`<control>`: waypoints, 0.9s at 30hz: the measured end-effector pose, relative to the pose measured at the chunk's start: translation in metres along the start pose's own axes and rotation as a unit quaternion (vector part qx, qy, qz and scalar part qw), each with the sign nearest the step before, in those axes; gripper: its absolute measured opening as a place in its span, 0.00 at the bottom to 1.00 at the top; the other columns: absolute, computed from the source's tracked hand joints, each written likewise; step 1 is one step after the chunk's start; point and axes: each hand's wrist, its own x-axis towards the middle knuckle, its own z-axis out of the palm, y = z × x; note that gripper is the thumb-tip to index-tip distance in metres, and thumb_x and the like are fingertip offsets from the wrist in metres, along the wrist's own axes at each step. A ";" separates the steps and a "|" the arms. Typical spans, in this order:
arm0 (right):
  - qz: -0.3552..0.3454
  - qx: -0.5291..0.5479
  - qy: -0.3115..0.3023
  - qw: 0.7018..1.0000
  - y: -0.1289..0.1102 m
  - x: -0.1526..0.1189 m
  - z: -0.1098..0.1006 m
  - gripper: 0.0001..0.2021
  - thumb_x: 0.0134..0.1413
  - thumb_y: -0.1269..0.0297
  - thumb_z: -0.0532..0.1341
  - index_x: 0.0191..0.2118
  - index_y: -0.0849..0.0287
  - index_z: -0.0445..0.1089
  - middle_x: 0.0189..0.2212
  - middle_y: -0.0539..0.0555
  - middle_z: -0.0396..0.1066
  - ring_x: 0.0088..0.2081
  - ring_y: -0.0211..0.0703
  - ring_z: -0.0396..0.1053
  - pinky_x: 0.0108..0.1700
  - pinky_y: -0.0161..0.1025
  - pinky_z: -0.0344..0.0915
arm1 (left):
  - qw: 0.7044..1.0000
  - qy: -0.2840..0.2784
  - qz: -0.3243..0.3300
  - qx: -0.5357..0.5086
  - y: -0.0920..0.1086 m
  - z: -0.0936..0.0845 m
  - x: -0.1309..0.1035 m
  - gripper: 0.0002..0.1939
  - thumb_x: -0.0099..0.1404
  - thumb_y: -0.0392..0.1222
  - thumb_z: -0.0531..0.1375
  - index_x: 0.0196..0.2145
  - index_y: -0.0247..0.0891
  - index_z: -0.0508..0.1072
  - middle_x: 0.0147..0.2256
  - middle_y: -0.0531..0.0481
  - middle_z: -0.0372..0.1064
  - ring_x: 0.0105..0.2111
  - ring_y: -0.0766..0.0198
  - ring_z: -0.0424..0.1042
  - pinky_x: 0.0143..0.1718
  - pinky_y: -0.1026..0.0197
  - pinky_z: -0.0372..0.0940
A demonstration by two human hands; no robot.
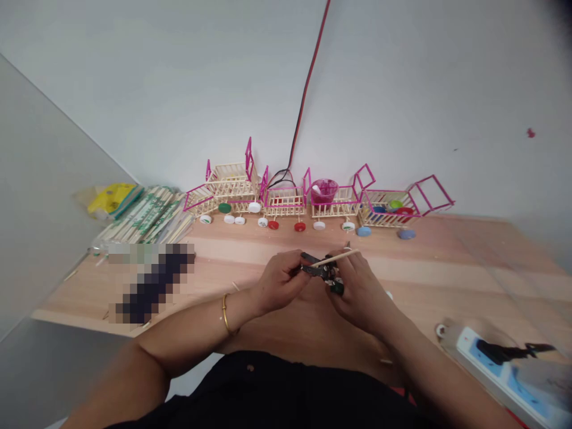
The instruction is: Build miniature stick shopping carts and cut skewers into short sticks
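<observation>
My left hand (pixel 283 279) is closed beside the black jaws of a pair of pliers (pixel 328 272), its fingers pinched where a thin wooden stick (pixel 337 257) meets them. How much of the stick lies inside those fingers is hidden. Wrapped round the pliers' handles, which show some dark green, is my right hand (pixel 361 289). The stick slants up to the right across the tool, ending near the right fingers. Both hands are above the table (pixel 214 262), close to my body.
Along the wall stand several small stick-built carts (pixel 286 205) with magenta edges and bottle-cap wheels; one bears a purple cup (pixel 325 192). Packs of wrapped sticks (pixel 154 214) and a yellow bag (pixel 109 199) lie left. A power strip (pixel 504 369) lies at the right front.
</observation>
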 end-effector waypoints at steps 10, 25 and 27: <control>-0.011 -0.056 0.038 0.998 0.005 0.002 0.002 0.11 0.46 0.72 0.57 0.39 0.59 0.60 0.36 0.60 0.66 0.37 0.53 0.62 0.38 0.46 0.60 | 0.999 -0.006 -0.017 -0.028 0.009 0.002 -0.002 0.09 0.67 0.38 0.53 0.31 0.34 0.71 0.28 0.49 0.70 0.29 0.67 0.69 0.33 0.66 0.62; -0.047 -0.037 0.043 0.997 0.009 0.001 0.007 0.14 0.45 0.71 0.58 0.41 0.60 0.60 0.35 0.60 0.66 0.38 0.53 0.62 0.41 0.47 0.61 | 1.000 -0.027 0.005 -0.006 0.006 0.007 -0.005 0.11 0.67 0.39 0.52 0.31 0.35 0.70 0.28 0.49 0.70 0.30 0.66 0.69 0.34 0.65 0.61; -0.035 -0.038 0.033 0.998 0.009 0.001 0.006 0.12 0.45 0.71 0.57 0.39 0.60 0.60 0.34 0.59 0.66 0.36 0.52 0.62 0.38 0.45 0.60 | 0.999 -0.025 -0.022 -0.017 0.007 0.008 -0.007 0.10 0.67 0.39 0.53 0.31 0.35 0.71 0.28 0.49 0.70 0.30 0.67 0.68 0.34 0.65 0.61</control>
